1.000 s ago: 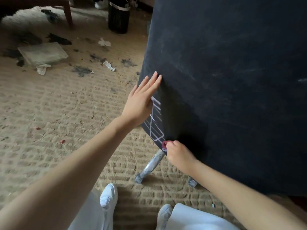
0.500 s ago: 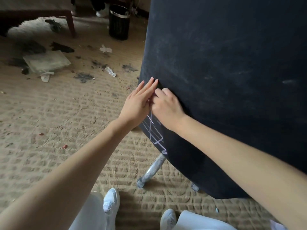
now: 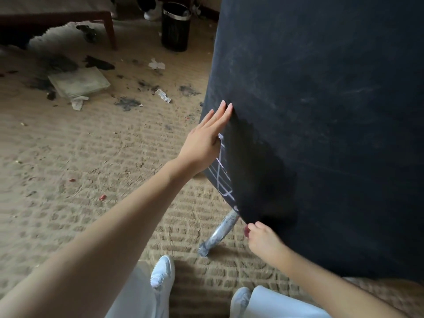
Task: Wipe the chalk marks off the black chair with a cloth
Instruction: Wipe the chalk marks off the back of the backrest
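Observation:
The black chair [image 3: 321,111] fills the right half of the head view, its back curved toward me. White chalk marks [image 3: 223,177], crossed lines, run down its left edge. My left hand [image 3: 206,138] lies flat against that edge above the marks, fingers straight and together, holding nothing. My right hand [image 3: 261,239] is at the chair's bottom edge below the marks, fingers pinched on a small dark red object [image 3: 246,231]; whether it is cloth or chalk is unclear. No other cloth shows.
A metal chair leg [image 3: 220,232] slants down to the worn carpet beside my right hand. My white shoes [image 3: 161,271] are below it. Farther off lie a flat grey slab [image 3: 79,82], paper scraps, dark stains and a black bin [image 3: 175,28].
My right hand rose along the chalk marks to meet my left hand, then dropped back to the chair's bottom edge. My left hand stayed pressed on the chair.

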The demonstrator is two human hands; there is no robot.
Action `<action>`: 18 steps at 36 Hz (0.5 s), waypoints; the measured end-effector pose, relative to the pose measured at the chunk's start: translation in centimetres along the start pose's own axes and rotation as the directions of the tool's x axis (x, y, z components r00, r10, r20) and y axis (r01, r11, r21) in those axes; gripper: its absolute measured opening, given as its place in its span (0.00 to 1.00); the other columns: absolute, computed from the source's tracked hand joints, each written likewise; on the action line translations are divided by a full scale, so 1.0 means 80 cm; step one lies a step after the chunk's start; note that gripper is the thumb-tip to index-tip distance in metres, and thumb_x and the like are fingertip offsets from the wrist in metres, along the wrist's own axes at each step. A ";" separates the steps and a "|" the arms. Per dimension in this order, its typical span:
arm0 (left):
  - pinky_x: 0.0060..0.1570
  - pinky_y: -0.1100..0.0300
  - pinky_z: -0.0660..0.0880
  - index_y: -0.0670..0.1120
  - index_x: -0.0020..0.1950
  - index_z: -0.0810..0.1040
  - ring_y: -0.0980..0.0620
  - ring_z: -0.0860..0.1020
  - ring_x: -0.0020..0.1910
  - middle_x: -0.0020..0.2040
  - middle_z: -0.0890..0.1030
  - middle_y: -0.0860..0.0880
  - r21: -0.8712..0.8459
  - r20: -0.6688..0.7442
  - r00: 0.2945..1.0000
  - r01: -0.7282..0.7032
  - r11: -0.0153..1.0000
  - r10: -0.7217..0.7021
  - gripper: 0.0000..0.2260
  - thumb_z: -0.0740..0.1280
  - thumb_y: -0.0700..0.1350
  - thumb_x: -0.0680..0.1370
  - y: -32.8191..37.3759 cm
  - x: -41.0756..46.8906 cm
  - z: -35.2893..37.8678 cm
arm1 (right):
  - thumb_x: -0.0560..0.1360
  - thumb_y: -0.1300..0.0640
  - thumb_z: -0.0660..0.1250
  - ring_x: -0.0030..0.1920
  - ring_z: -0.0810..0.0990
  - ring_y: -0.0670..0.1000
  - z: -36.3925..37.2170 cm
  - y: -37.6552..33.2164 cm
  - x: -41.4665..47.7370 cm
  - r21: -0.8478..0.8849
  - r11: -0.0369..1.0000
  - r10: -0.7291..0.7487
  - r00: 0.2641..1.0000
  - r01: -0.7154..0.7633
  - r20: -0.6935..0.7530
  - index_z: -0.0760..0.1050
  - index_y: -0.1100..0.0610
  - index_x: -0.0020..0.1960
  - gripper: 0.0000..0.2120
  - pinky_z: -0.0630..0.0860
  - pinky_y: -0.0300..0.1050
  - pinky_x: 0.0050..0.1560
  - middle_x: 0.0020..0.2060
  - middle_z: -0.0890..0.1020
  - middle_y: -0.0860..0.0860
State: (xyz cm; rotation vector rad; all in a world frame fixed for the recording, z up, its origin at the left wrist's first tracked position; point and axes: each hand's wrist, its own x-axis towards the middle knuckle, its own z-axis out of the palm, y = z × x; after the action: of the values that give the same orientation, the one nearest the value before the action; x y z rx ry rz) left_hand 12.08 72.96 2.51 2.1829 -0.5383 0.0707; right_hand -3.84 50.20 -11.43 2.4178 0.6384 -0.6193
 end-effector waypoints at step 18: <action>0.74 0.51 0.58 0.45 0.73 0.67 0.49 0.57 0.76 0.75 0.64 0.50 -0.109 -0.181 0.983 -0.001 0.994 -0.018 0.33 0.48 0.37 0.67 0.007 0.020 -0.026 | 0.73 0.57 0.68 0.65 0.72 0.54 -0.268 0.072 0.089 -0.292 0.932 0.075 0.902 -0.215 -0.425 0.81 0.61 0.58 0.15 0.67 0.47 0.65 0.58 0.79 0.56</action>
State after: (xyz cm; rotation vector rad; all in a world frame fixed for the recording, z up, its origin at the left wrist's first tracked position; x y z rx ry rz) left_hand 13.59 73.70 4.66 2.0480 -0.4195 0.2288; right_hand 10.99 61.28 2.74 2.2507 0.6548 0.0687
